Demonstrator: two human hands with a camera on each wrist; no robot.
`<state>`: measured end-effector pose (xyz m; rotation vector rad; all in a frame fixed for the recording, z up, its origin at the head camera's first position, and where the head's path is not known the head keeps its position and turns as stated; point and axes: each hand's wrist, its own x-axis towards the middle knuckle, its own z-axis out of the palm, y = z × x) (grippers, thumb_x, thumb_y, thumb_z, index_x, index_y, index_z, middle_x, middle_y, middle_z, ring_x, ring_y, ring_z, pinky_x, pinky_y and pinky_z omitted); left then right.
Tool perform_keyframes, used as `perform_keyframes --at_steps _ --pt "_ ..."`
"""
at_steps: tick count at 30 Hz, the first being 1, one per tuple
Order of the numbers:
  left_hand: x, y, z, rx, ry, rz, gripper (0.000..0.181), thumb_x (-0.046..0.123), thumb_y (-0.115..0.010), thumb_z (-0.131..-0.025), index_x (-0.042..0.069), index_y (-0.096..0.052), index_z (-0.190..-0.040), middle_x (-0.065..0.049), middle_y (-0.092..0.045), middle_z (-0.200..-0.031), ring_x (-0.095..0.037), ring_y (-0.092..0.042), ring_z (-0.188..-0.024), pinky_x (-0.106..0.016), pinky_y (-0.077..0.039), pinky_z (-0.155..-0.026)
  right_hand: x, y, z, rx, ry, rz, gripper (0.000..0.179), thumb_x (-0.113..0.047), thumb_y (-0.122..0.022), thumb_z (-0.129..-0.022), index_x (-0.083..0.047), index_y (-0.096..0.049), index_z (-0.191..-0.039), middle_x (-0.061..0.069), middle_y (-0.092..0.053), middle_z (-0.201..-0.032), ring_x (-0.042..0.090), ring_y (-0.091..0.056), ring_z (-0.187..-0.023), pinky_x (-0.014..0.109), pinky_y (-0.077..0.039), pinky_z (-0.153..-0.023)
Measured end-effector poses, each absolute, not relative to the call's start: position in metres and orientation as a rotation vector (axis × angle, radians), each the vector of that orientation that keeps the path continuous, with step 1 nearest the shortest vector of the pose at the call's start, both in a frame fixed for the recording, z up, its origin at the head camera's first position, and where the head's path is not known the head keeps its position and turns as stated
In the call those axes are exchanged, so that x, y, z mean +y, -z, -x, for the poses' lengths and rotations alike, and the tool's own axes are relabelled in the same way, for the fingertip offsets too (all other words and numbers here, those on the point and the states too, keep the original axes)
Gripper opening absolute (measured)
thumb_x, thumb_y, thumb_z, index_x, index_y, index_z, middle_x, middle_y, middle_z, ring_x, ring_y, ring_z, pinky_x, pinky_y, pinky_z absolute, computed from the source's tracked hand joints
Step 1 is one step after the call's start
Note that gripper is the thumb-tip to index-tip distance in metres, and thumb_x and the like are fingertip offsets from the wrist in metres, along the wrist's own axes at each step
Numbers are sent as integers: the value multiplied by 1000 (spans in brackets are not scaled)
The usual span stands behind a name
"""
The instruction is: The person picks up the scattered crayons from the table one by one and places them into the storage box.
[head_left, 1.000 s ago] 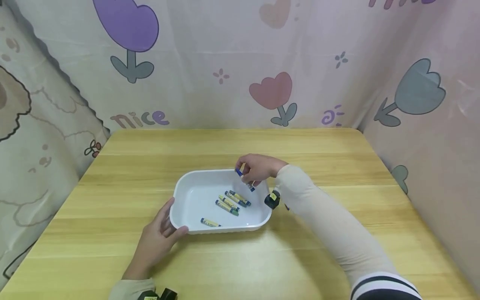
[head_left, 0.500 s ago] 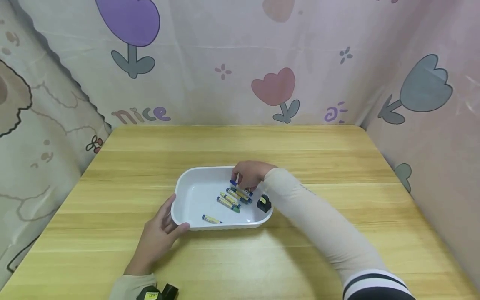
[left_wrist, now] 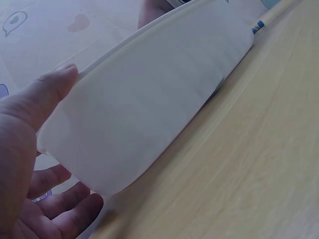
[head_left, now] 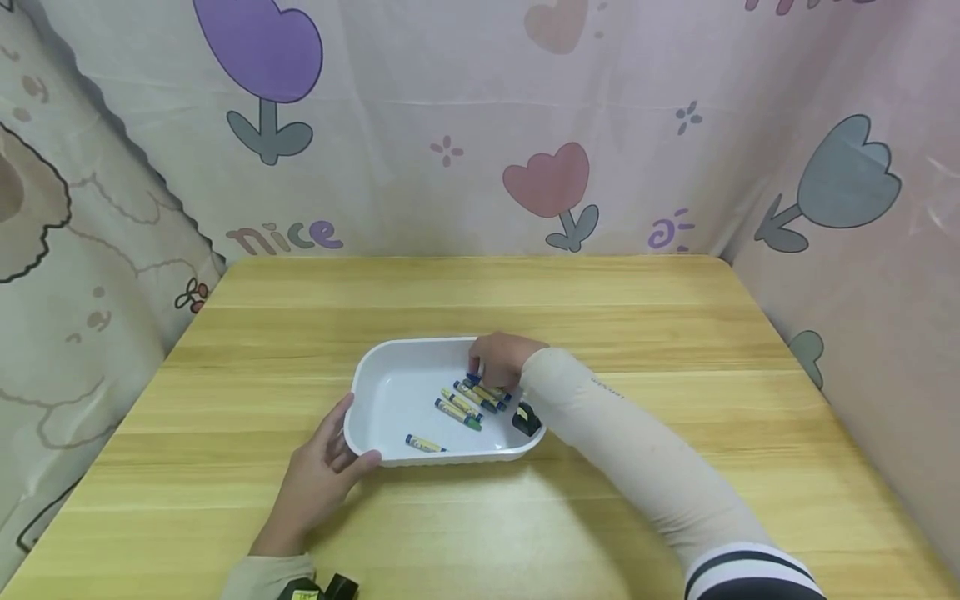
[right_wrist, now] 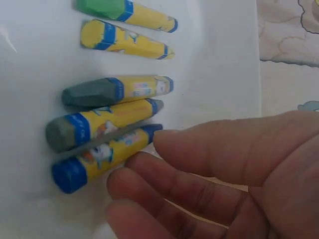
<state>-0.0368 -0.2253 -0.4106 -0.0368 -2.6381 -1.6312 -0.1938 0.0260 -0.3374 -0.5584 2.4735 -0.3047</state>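
My left hand [head_left: 318, 475] grips the left front corner of a white tray [head_left: 397, 367], thumb at its rim and fingers below. In the right wrist view, my right hand [right_wrist: 219, 174] is beside a blue crayon [right_wrist: 107, 157], thumb by its tip and fingers loosely bent along its side. The blue crayon lies against a grey-green crayon [right_wrist: 102, 124] in the tray. Beside them lie a darker green crayon [right_wrist: 119, 92], a yellow crayon [right_wrist: 129, 41] and a bright green crayon [right_wrist: 129, 12]. Another crayon [head_left: 425, 443] lies apart near the tray's front wall.
The tray stands on a wooden table [head_left: 300, 333], with a printed curtain [head_left: 420, 192] behind. In the left wrist view, a blue-ended crayon [left_wrist: 258, 26] lies on the table past the tray's far end.
My right hand has lowered the blue crayon into the tray beside the others, and its fingers now look loosened. The left hand stays on the tray corner.
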Motion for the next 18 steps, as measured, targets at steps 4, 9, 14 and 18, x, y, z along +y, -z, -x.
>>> perform_keyframes --at_steps 4,9,14,18 --pt "-225 410 37 -2629 1650 34 83 26 -73 -78 29 -22 -144 -16 -31 -143 -27 -47 -117 -23 -48 -86 28 333 196 2478 271 585 42 -2 -66 -75 -21 -62 -112 -3 -58 -98 15 -55 -80 24 -51 -61" --pt "-225 409 37 -2634 1652 33 83 26 -73 -78 28 -23 -144 -17 -31 -142 -28 -47 -117 -24 -49 -85 37 322 201 2400 490 529 41 -7 -67 -78 -16 -58 -117 1 -59 -98 17 -59 -80 25 -55 -61" --pt "-224 409 38 -2630 1663 32 82 27 -72 -79 30 -22 -144 -16 -31 -143 -27 -46 -118 -23 -48 -86 61 308 208 2360 683 539 35 -19 -64 -86 -10 -56 -118 6 -61 -95 18 -63 -77 25 -57 -59" --pt "-225 409 38 -2639 1650 40 83 26 -72 -79 30 -22 -144 -16 -31 -143 -26 -46 -118 -22 -48 -86 89 305 211 2373 806 531 32 -19 -62 -88 -6 -55 -116 13 -60 -96 21 -62 -75 30 -58 -60"
